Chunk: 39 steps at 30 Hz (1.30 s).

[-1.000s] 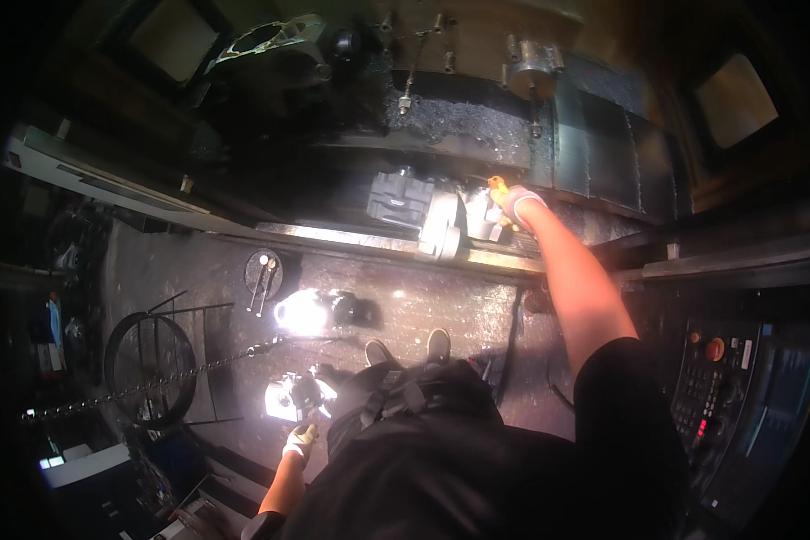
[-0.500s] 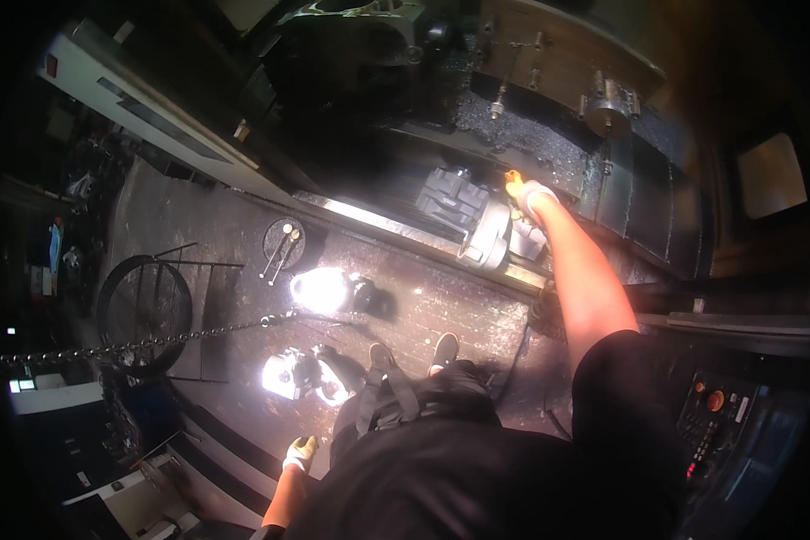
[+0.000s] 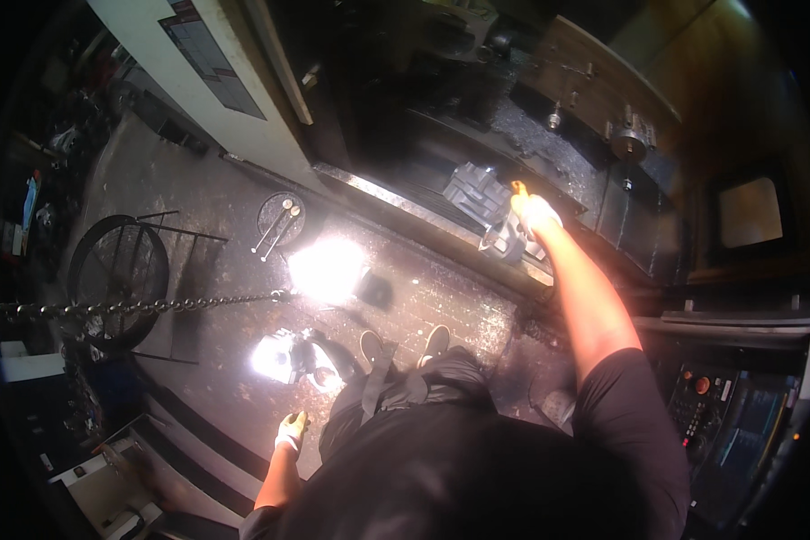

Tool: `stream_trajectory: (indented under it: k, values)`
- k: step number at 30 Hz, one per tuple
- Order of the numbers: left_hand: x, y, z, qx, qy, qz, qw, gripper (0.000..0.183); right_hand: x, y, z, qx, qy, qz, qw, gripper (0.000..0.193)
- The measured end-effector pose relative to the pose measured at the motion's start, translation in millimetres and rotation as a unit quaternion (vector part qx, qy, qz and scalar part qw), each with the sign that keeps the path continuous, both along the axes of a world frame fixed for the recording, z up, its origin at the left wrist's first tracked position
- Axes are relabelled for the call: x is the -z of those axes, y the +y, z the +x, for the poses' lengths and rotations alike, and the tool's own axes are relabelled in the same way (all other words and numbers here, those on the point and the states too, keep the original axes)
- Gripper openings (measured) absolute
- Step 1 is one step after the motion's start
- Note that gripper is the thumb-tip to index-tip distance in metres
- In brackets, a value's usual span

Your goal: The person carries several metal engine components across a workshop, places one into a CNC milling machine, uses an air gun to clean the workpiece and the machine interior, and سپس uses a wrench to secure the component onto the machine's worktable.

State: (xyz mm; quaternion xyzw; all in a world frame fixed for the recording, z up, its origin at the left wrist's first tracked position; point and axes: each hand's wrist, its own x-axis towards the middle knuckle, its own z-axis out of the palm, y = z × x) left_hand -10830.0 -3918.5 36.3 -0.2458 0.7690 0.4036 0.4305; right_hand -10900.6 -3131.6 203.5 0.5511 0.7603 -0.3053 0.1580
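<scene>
I stand at a dark machine enclosure and look down at the floor. My right hand point(image 3: 533, 214), in a light glove with orange fingertips, reaches forward over the machine's sill and rests on a grey metal workpiece point(image 3: 507, 241). A ribbed metal block point(image 3: 473, 191) sits just behind it inside the machine. My left hand point(image 3: 291, 430), gloved in white and yellow, hangs low at my side with fingers curled; nothing shows in it. My shoes point(image 3: 403, 345) stand on the grimy floor below the sill.
A chain point(image 3: 144, 306) runs across the floor toward a bright glare patch point(image 3: 326, 270). A round wire rack point(image 3: 117, 279) stands left. A round floor plate with two metal rods point(image 3: 280, 219) lies near the white door panel point(image 3: 198, 72). A control panel point(image 3: 702, 405) is at right.
The view has swung left and tilted, so the machine sits further right. My right hand stays on the workpiece at the sill. My left hand stays low at my side.
</scene>
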Motion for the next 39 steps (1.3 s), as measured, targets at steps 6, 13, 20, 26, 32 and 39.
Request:
stream_trajectory:
  k: [6,13,20,26,32,39]
  values:
    - [23.8,-14.3,-28.5,0.023,0.011,0.022,0.999,0.04,27.0,-75.1,-14.7,-0.278,-0.03,0.168,0.945,0.047]
    - [21.4,-48.7,-29.8,-0.029,0.01,0.014,0.999,0.041,15.0,-140.3,-53.9,-0.359,-0.158,0.143,0.909,0.032]
    - [40.6,-83.2,-6.2,-0.023,-0.03,0.001,0.999,0.04,44.4,-149.8,-56.6,-0.324,-0.161,0.143,0.921,0.036]
    - [26.3,-79.1,-9.9,-0.029,-0.029,-0.005,0.999,0.045,52.3,-179.4,-18.8,-0.315,-0.168,0.116,0.927,0.061]
    - [17.8,-69.1,-18.2,0.022,-0.035,-0.014,0.999,0.042,86.0,-210.3,45.5,-0.146,-0.114,0.079,0.98,0.038]
    - [-26.8,-105.9,-41.5,0.07,0.051,-0.026,0.996,0.039,174.6,-212.4,51.3,-0.099,-0.098,0.078,0.987,0.043]
